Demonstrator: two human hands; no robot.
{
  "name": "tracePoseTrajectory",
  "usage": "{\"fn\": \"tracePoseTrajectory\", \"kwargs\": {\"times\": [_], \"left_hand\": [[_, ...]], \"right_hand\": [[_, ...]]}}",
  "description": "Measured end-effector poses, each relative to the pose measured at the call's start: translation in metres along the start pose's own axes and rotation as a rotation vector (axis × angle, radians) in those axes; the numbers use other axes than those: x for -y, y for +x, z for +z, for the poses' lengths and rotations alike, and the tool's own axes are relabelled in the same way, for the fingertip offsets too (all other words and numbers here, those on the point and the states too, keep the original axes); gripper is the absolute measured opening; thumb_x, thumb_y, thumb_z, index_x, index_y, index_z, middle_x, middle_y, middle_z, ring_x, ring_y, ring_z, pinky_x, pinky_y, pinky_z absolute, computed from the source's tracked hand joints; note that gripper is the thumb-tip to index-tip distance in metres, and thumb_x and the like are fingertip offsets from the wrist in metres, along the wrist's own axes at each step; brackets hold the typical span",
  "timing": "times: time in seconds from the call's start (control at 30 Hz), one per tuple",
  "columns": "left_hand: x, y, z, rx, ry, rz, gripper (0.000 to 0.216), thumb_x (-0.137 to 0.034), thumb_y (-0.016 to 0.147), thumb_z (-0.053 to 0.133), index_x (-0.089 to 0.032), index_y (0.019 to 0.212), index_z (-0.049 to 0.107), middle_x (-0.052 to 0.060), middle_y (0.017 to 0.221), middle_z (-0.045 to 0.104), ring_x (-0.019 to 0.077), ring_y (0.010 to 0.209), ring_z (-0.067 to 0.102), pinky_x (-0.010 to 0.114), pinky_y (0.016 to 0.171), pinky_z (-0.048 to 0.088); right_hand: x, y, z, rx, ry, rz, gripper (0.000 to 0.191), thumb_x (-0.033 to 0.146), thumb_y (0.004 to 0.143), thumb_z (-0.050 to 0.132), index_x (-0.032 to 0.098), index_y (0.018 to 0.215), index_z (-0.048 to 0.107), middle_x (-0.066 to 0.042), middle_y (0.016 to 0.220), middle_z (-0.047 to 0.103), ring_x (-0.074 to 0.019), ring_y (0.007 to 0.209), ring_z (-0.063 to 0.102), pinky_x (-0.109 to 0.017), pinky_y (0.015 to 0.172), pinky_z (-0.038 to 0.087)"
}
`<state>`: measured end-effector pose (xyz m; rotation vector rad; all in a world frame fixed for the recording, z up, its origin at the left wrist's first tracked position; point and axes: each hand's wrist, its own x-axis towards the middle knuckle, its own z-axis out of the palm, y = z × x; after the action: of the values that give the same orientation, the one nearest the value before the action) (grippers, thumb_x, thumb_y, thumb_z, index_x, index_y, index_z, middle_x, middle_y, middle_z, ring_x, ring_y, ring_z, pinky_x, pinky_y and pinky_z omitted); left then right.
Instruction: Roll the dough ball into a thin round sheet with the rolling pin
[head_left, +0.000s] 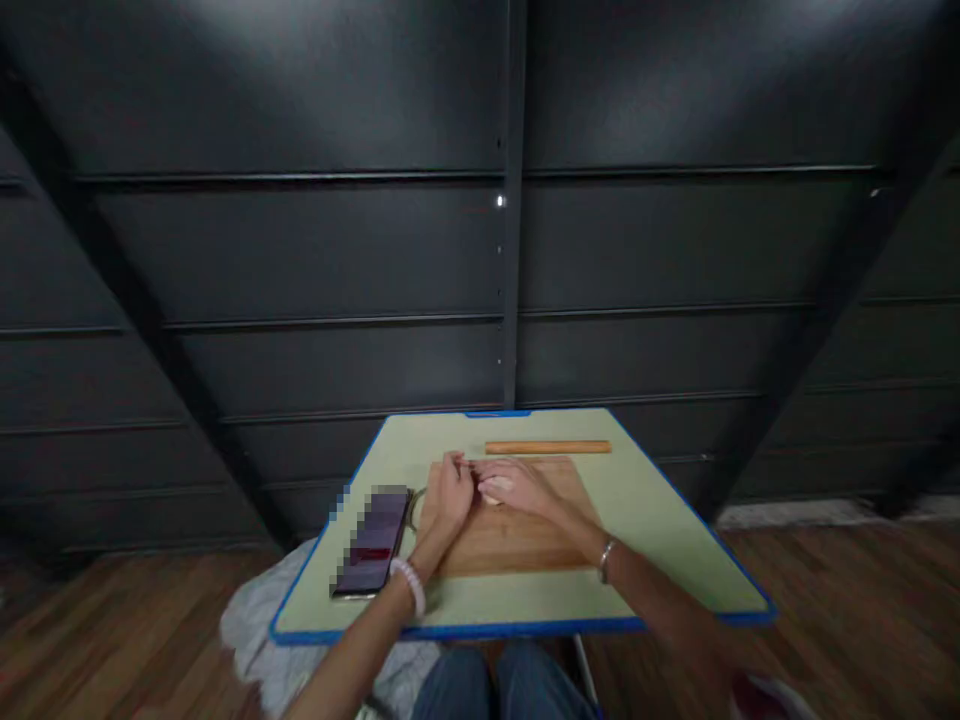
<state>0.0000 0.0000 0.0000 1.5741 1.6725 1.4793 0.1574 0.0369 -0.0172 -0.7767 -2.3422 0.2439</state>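
Observation:
A small pale lump of dough [496, 489] lies on a wooden board [495, 550], partly covered by my hands. My right hand [525, 487] curls over it from the right, with the fingers bent around its far side. From the left, my left hand [453, 492] stands on its edge against the lump, and its fingers are partly hidden behind the right hand. A wooden rolling pin [547, 447] lies crosswise just past the board's far edge.
The board rests on a pale green folding table [660, 560] with a blue rim. A phone [373, 550] lies at the left, beside a partly hidden round object [415, 508]. Behind stands a dark panelled wall [337, 250]. White cloth [262, 610] is heaped at the lower left.

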Motion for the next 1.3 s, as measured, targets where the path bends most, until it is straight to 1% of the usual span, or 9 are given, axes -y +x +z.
{"fn": "tracePoseTrajectory", "kwargs": {"times": [0.13, 0.27, 0.5, 0.67, 0.83, 0.97, 1.1, 1.2, 1.3], "left_hand": [[-0.001, -0.008, -0.002, -0.056, -0.046, -0.028, 0.012, -0.011, 0.077, 0.044, -0.021, 0.082, 0.049, 0.005, 0.083, 0.062, 0.0186, 0.082, 0.061, 0.034, 0.084, 0.047], [-0.004, -0.008, -0.005, -0.074, -0.078, -0.031, 0.011, -0.013, 0.076, 0.044, -0.021, 0.08, 0.049, 0.004, 0.08, 0.062, 0.0189, 0.081, 0.061, 0.034, 0.082, 0.048], [0.022, 0.009, -0.004, -0.07, -0.107, -0.029, 0.01, -0.013, 0.075, 0.045, -0.021, 0.078, 0.05, 0.005, 0.081, 0.061, 0.0195, 0.081, 0.06, 0.035, 0.082, 0.047], [0.027, 0.01, -0.005, -0.042, -0.104, -0.009, 0.009, -0.013, 0.076, 0.046, -0.021, 0.078, 0.051, 0.005, 0.081, 0.062, 0.0197, 0.08, 0.06, 0.035, 0.082, 0.047], [0.027, 0.009, -0.005, -0.036, -0.075, 0.01, 0.009, -0.015, 0.078, 0.044, -0.02, 0.079, 0.052, 0.007, 0.083, 0.062, 0.0195, 0.08, 0.06, 0.034, 0.081, 0.047], [0.026, 0.009, -0.005, -0.037, -0.02, 0.022, 0.01, -0.016, 0.078, 0.043, -0.02, 0.077, 0.052, 0.006, 0.079, 0.063, 0.0193, 0.078, 0.06, 0.034, 0.08, 0.047], [0.022, 0.009, -0.009, -0.011, 0.011, 0.04, 0.012, -0.017, 0.077, 0.043, -0.021, 0.071, 0.052, 0.006, 0.075, 0.063, 0.0194, 0.075, 0.059, 0.034, 0.078, 0.046], [0.021, 0.007, -0.01, 0.009, 0.009, 0.046, 0.014, -0.018, 0.076, 0.042, -0.021, 0.067, 0.053, 0.006, 0.074, 0.064, 0.0195, 0.075, 0.059, 0.033, 0.078, 0.046], [0.025, 0.008, -0.009, 0.034, 0.004, 0.05, 0.016, -0.019, 0.076, 0.041, -0.021, 0.065, 0.053, 0.005, 0.072, 0.064, 0.0192, 0.075, 0.059, 0.032, 0.079, 0.046]], "right_hand": [[0.011, -0.01, -0.007, 0.036, -0.004, -0.028, 0.042, 0.048, 0.077, 0.066, 0.027, 0.114, 0.065, -0.002, 0.117, 0.066, -0.0206, 0.111, 0.059, -0.036, 0.102, 0.042], [0.02, -0.007, -0.011, 0.037, -0.085, 0.019, 0.048, 0.045, 0.071, 0.071, 0.023, 0.113, 0.065, -0.006, 0.116, 0.066, -0.024, 0.109, 0.059, -0.039, 0.102, 0.041], [0.007, 0.015, 0.02, 0.045, -0.149, 0.07, 0.037, 0.03, 0.073, 0.064, 0.025, 0.11, 0.063, -0.006, 0.118, 0.064, -0.0225, 0.111, 0.056, -0.038, 0.103, 0.038], [0.009, 0.02, 0.029, 0.022, -0.165, 0.18, 0.016, 0.027, 0.073, 0.061, 0.022, 0.088, 0.065, -0.007, 0.096, 0.07, -0.0206, 0.087, 0.061, -0.032, 0.085, 0.044], [0.008, 0.025, 0.034, -0.161, -0.144, 0.477, 0.005, 0.023, 0.073, 0.055, 0.021, 0.074, 0.058, -0.003, 0.07, 0.065, -0.0152, 0.061, 0.054, -0.024, 0.06, 0.038], [0.002, 0.028, 0.032, -0.441, 0.065, 0.632, 0.011, 0.028, 0.074, 0.047, 0.021, 0.068, 0.053, -0.001, 0.064, 0.058, -0.015, 0.061, 0.05, -0.024, 0.06, 0.038], [0.0, 0.018, 0.022, -0.692, 0.49, 0.646, 0.028, 0.038, 0.077, 0.042, 0.02, 0.091, 0.059, -0.003, 0.081, 0.063, -0.0171, 0.075, 0.056, -0.026, 0.068, 0.045], [0.004, 0.002, 0.012, -0.685, 0.737, 0.607, 0.042, 0.046, 0.079, 0.045, 0.021, 0.11, 0.06, -0.005, 0.1, 0.066, -0.0188, 0.091, 0.06, -0.029, 0.078, 0.047], [0.01, -0.015, -0.001, -0.549, 0.714, 0.574, 0.042, 0.049, 0.079, 0.051, 0.021, 0.107, 0.064, -0.007, 0.105, 0.067, -0.0204, 0.097, 0.06, -0.032, 0.083, 0.046]]}}
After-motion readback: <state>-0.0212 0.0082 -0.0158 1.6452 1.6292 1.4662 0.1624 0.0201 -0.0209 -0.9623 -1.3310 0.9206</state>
